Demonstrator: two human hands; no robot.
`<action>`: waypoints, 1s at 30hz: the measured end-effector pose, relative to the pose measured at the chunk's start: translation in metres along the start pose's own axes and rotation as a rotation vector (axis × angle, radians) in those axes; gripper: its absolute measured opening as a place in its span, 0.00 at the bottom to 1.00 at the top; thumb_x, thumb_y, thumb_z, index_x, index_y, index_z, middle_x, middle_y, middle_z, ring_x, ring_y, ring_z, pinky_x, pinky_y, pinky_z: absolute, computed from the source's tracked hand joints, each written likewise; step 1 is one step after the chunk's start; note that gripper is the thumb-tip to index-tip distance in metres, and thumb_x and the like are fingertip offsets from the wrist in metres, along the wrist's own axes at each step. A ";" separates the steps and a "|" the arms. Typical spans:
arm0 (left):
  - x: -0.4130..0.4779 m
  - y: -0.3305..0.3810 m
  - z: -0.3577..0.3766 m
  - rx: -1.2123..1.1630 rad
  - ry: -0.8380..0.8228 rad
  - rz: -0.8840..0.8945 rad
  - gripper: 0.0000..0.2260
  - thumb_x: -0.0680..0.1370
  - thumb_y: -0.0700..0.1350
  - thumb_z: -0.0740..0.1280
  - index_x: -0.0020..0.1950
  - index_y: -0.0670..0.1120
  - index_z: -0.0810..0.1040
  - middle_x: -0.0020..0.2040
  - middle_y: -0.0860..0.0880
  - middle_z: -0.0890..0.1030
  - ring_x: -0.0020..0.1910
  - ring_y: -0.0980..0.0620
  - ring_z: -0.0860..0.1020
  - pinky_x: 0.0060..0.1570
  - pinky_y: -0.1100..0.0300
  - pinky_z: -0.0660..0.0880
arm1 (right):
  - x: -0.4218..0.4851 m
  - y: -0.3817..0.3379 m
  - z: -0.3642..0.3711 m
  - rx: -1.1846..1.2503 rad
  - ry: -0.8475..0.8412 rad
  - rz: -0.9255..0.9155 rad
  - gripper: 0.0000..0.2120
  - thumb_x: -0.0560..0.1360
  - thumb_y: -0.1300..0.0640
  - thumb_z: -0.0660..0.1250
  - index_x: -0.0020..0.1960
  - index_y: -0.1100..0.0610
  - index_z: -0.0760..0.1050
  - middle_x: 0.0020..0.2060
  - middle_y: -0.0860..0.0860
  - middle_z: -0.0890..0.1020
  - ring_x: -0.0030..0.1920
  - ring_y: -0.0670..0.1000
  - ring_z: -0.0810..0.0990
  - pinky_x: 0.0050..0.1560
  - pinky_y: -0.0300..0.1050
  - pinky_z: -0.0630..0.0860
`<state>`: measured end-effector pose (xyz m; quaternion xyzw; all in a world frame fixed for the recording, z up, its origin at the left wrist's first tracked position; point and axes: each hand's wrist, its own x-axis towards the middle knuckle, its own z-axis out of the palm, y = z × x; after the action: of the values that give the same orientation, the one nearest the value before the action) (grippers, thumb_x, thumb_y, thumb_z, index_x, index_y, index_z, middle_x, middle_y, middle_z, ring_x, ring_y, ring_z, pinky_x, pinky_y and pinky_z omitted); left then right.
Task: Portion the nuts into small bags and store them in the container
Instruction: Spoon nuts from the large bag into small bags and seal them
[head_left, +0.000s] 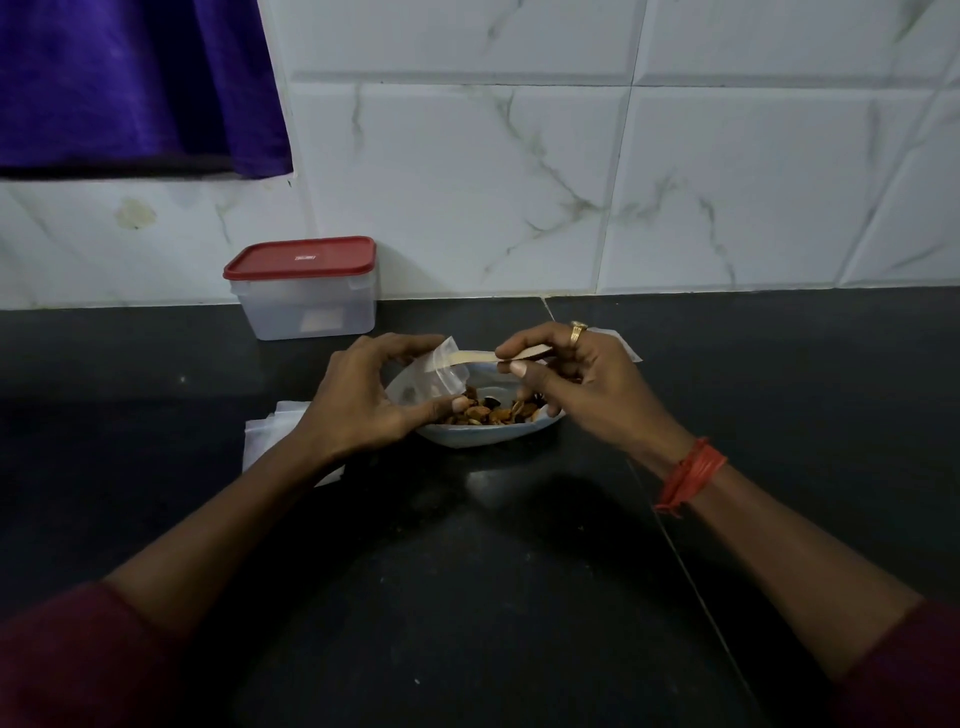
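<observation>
The left hand (363, 395) pinches a small bag (445, 366) open toward the right hand (571, 379), whose grip holds a wooden spoon (483, 357) tipped into its mouth; nuts (493, 413) lie in the bowl (467, 436) just beneath, probably so spills fall back; the container (306, 296) stands lidded beyond the left grip.

The counter (467, 571) is black with faint pale specks. Behind it, the wall tiles (519, 182) are white with grey-green marble veins. A purple cloth (130, 88) fills the upper left of the frame. The container (306, 312) is cloudy white under a red lid (300, 255). At centre, the bowl (483, 435) is pale blue-white, the nuts (488, 413) brown, orange and near-black, the bag (444, 364) clear, and the spoon (478, 357) cream. The ring (577, 330) is gold, the wrist thread (688, 475) red-orange, and the sleeve (62, 660) maroon.
</observation>
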<state>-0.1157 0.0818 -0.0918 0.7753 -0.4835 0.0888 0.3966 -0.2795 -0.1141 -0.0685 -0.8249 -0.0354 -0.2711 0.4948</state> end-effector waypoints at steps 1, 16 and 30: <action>0.000 0.000 -0.001 -0.003 -0.014 0.006 0.36 0.64 0.69 0.72 0.69 0.55 0.76 0.59 0.55 0.81 0.56 0.57 0.77 0.54 0.55 0.77 | 0.000 0.000 -0.001 0.018 0.004 0.007 0.09 0.78 0.61 0.69 0.54 0.49 0.81 0.49 0.52 0.86 0.40 0.51 0.86 0.34 0.38 0.78; 0.001 -0.004 -0.002 -0.153 -0.097 -0.076 0.34 0.69 0.70 0.65 0.71 0.55 0.75 0.59 0.54 0.79 0.58 0.55 0.75 0.57 0.47 0.76 | 0.000 0.000 -0.006 -0.007 0.016 -0.062 0.10 0.80 0.63 0.67 0.56 0.51 0.81 0.49 0.51 0.86 0.40 0.52 0.86 0.37 0.38 0.79; 0.002 -0.005 -0.009 -0.097 0.005 0.008 0.33 0.66 0.66 0.73 0.67 0.51 0.78 0.56 0.56 0.83 0.54 0.59 0.80 0.53 0.56 0.80 | 0.001 0.002 -0.011 0.021 0.158 -0.008 0.09 0.80 0.64 0.67 0.55 0.55 0.82 0.43 0.52 0.87 0.34 0.52 0.84 0.35 0.37 0.78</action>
<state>-0.1086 0.0877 -0.0869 0.7529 -0.4892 0.0686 0.4348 -0.2821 -0.1240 -0.0652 -0.7956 -0.0020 -0.3370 0.5035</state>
